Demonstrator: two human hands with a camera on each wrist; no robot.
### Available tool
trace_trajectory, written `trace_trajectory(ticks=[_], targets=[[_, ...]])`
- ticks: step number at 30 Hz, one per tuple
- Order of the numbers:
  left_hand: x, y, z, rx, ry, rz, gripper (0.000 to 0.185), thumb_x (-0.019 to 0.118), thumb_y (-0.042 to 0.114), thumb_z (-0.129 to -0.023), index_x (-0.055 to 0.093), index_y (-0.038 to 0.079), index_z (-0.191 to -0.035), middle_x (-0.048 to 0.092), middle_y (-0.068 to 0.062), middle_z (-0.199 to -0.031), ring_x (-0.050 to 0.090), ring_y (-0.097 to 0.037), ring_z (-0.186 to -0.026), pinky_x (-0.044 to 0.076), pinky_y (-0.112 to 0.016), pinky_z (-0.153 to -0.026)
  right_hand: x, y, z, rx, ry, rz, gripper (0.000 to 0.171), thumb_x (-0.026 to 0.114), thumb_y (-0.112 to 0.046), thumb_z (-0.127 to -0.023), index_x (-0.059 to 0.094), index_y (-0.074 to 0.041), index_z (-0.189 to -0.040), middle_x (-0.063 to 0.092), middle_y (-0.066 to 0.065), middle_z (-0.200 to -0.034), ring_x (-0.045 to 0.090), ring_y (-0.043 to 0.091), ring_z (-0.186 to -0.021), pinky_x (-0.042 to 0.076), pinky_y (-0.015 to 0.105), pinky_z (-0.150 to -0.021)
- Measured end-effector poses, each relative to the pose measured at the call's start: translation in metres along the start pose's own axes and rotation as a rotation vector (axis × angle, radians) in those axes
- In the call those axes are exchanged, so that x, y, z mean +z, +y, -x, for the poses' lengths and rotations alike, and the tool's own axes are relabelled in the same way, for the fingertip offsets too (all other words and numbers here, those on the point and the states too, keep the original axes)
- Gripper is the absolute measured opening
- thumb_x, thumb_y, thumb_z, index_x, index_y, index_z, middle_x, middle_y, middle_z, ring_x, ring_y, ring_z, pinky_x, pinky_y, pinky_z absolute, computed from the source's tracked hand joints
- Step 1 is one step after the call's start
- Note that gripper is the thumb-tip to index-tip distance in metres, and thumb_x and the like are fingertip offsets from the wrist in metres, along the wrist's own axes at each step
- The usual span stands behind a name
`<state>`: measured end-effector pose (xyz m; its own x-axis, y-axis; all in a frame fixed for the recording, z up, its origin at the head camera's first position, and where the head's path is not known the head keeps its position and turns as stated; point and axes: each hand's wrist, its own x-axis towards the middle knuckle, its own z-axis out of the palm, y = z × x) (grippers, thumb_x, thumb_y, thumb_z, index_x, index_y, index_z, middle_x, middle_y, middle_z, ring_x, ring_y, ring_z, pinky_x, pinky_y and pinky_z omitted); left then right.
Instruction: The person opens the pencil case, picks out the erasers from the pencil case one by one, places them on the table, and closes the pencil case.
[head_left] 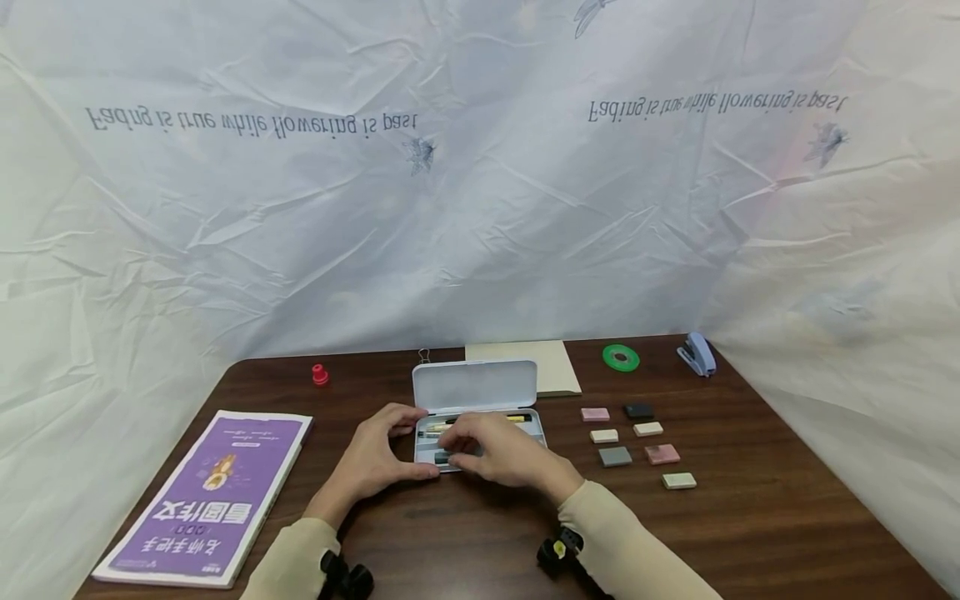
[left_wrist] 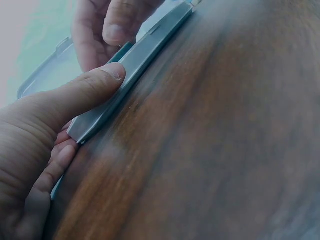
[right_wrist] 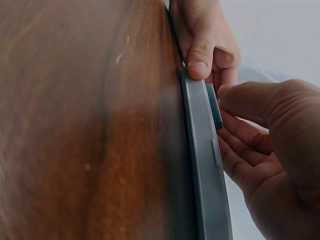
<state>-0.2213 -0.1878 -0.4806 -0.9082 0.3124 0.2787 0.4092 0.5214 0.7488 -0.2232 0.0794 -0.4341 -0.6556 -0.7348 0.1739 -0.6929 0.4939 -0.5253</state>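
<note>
A pale metal pencil case (head_left: 475, 386) lies on the table, its lid raised at the back. My left hand (head_left: 372, 454) grips the case's left end, with the thumb (left_wrist: 107, 75) along the front wall and fingers round the side. Over the case's front compartment, my right hand (head_left: 501, 450) pinches a dark teal eraser (right_wrist: 214, 106) between thumb and fingers. That eraser stands up past the front rim, close beside the left thumb. Behind the right hand, pencils (head_left: 517, 418) lie in the back compartment, partly hidden by the fingers.
Right of the case lie several erasers, among them a grey one (head_left: 615, 456) and a black one (head_left: 638, 411). Farther back are green tape (head_left: 621, 358), a stapler (head_left: 697, 356) and cream paper (head_left: 558, 367). A purple book (head_left: 210, 492) and a red object (head_left: 320, 375) lie left.
</note>
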Motion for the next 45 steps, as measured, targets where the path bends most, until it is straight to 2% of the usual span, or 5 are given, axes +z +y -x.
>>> trace_trajectory(ticks=[5, 14, 29, 36, 45], targets=[[0.000, 0.000, 0.000, 0.001, -0.001, 0.005, 0.087, 0.109, 0.045, -0.071, 0.072, 0.015, -0.143, 0.069, 0.001, -0.141, 0.072, -0.022, -0.127, 0.061, -0.044, -0.111, 0.002, 0.000, 0.000, -0.032, -0.003, 0.025, 0.019, 0.075, -0.010, -0.108, 0.084, -0.015, -0.124, 0.078, -0.005, -0.121, 0.071, 0.006, -0.115, 0.061, 0.030, -0.104], [0.000, 0.000, 0.000, -0.005, 0.003, 0.006, 0.087, 0.109, 0.044, -0.070, 0.072, 0.015, -0.143, 0.068, 0.001, -0.141, 0.072, -0.022, -0.127, 0.061, -0.044, -0.111, 0.003, -0.003, -0.002, -0.014, 0.010, 0.058, 0.020, 0.076, -0.005, -0.103, 0.084, -0.014, -0.120, 0.078, -0.004, -0.117, 0.069, 0.004, -0.105, 0.060, 0.026, -0.096], [0.004, -0.001, -0.002, 0.007, -0.003, 0.005, 0.087, 0.108, 0.047, -0.070, 0.071, 0.016, -0.143, 0.069, 0.002, -0.141, 0.071, -0.022, -0.127, 0.062, -0.043, -0.111, -0.026, -0.008, 0.011, -0.021, 0.206, 0.010, 0.020, 0.075, 0.003, -0.099, 0.080, -0.012, -0.111, 0.076, -0.003, -0.109, 0.067, 0.007, -0.095, 0.064, 0.029, -0.084], [0.004, -0.001, -0.002, 0.002, -0.002, 0.013, 0.089, 0.109, 0.048, -0.068, 0.072, 0.016, -0.143, 0.069, 0.003, -0.140, 0.071, -0.021, -0.127, 0.061, -0.043, -0.111, -0.056, -0.001, 0.033, -0.070, 0.339, 0.056, 0.022, 0.075, 0.006, -0.097, 0.080, -0.013, -0.109, 0.077, -0.002, -0.108, 0.071, 0.012, -0.095, 0.067, 0.044, -0.080], [0.002, -0.001, 0.000, -0.017, -0.002, 0.001, 0.088, 0.109, 0.048, -0.068, 0.072, 0.018, -0.142, 0.069, 0.003, -0.140, 0.071, -0.022, -0.128, 0.061, -0.044, -0.112, -0.090, 0.018, 0.081, 0.001, 0.415, 0.136, 0.026, 0.078, 0.002, -0.099, 0.079, -0.019, -0.113, 0.073, -0.009, -0.112, 0.067, 0.006, -0.091, 0.063, 0.030, -0.073]])
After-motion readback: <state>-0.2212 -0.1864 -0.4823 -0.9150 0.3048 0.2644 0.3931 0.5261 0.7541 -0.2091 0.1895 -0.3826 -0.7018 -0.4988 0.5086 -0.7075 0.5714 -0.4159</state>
